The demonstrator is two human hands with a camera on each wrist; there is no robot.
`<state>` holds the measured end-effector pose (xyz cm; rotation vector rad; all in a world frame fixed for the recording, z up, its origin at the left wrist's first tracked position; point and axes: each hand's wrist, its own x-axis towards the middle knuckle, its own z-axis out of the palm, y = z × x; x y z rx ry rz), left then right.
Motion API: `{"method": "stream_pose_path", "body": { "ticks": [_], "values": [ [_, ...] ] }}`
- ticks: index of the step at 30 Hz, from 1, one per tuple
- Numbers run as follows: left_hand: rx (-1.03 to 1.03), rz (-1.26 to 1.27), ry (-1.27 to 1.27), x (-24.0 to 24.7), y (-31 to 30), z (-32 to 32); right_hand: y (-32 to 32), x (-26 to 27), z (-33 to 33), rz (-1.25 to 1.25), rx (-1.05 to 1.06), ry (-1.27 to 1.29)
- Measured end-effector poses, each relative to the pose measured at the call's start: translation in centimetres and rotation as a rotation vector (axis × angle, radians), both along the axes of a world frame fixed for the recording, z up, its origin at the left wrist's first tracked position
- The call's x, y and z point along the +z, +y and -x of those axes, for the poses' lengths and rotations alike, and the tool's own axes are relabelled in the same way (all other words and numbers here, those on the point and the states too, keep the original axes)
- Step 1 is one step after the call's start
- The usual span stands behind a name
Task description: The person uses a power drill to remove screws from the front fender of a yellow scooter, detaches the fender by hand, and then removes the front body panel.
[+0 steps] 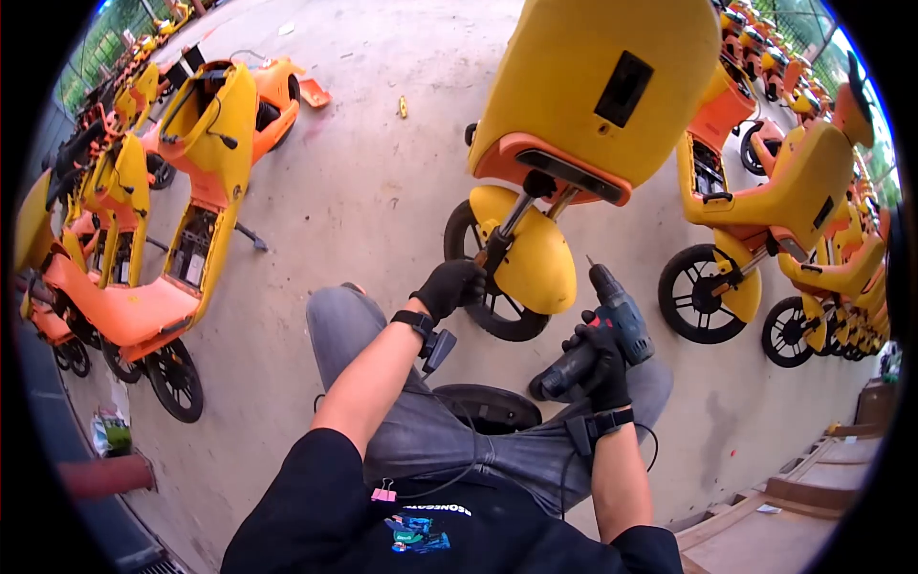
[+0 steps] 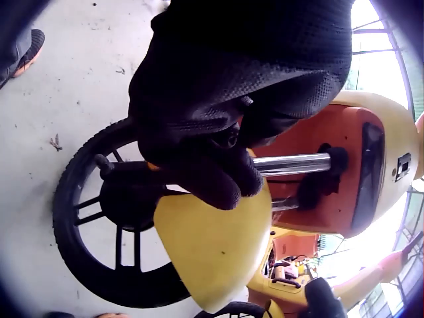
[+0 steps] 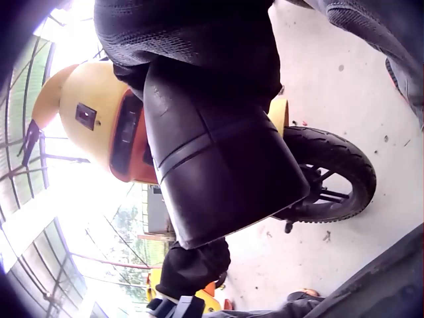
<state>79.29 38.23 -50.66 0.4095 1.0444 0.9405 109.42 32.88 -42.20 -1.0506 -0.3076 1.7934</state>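
Note:
A yellow and orange electric scooter (image 1: 564, 86) stands in front of me, its front wheel (image 1: 512, 330) between my knees and its body. My gloved left hand (image 1: 451, 290) is at the lower fork leg beside the yellow front fender (image 1: 540, 268). In the left wrist view its fingers curl over the fork leg (image 2: 291, 163), and a small dark part shows between thumb and fingers; I cannot tell what it is. My gloved right hand (image 1: 602, 364) grips a cordless drill (image 1: 626, 325) by the handle, bit pointing up toward the fender. The drill's battery base (image 3: 225, 172) fills the right wrist view.
More scooters stand in rows at the left (image 1: 186, 191) and right (image 1: 794, 201). Under my legs is a dark rounded seat (image 1: 488, 407). A small yellow piece (image 1: 403, 106) and an orange piece (image 1: 314, 93) lie on the concrete floor (image 1: 373, 182). Wooden boards (image 1: 803, 478) are at the lower right.

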Motion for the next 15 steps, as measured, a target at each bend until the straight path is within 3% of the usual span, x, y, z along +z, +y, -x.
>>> {"method": "stream_pose_path", "body": {
  "ticks": [2, 4, 6, 8, 9, 10, 11, 12, 15],
  "values": [
    [-0.025, 0.007, -0.022, -0.6, -0.3, 0.1, 0.1, -0.5, 0.7, 0.032, 0.042, -0.026],
    [-0.407, -0.185, 0.172, 2.8, -1.9, -1.1, 0.3, -1.1, 1.1, -0.018, 0.148, -0.165],
    [-0.879, -0.183, 0.05, 5.6, -4.2, -3.0, 0.5, -0.8, 1.8, -0.03, 0.168, -0.184],
    [-1.385, -0.421, 0.373, 9.9, -6.4, -5.7, 0.8, -0.9, 2.2, -0.048, 0.193, -0.204],
    [-1.488, -0.706, 0.495, 10.7, -7.7, -6.6, 0.9, -0.9, 2.5, -0.032, 0.184, -0.204],
    [-1.567, -1.005, 0.612, 11.0, -9.2, -7.5, 1.0, -1.0, 2.6, -0.039, 0.193, -0.17],
    [-1.457, -0.958, 0.486, 8.3, -10.8, -8.2, 0.9, -0.9, 2.6, -0.051, 0.202, -0.137],
    [-1.406, -0.977, 0.569, 8.1, -11.7, -8.4, 0.7, -0.7, 2.6, -0.046, 0.195, -0.14],
    [-1.419, -0.812, 0.604, 7.8, -12.8, -9.0, 0.3, -0.5, 2.4, -0.071, 0.211, -0.181]
  ]
}}
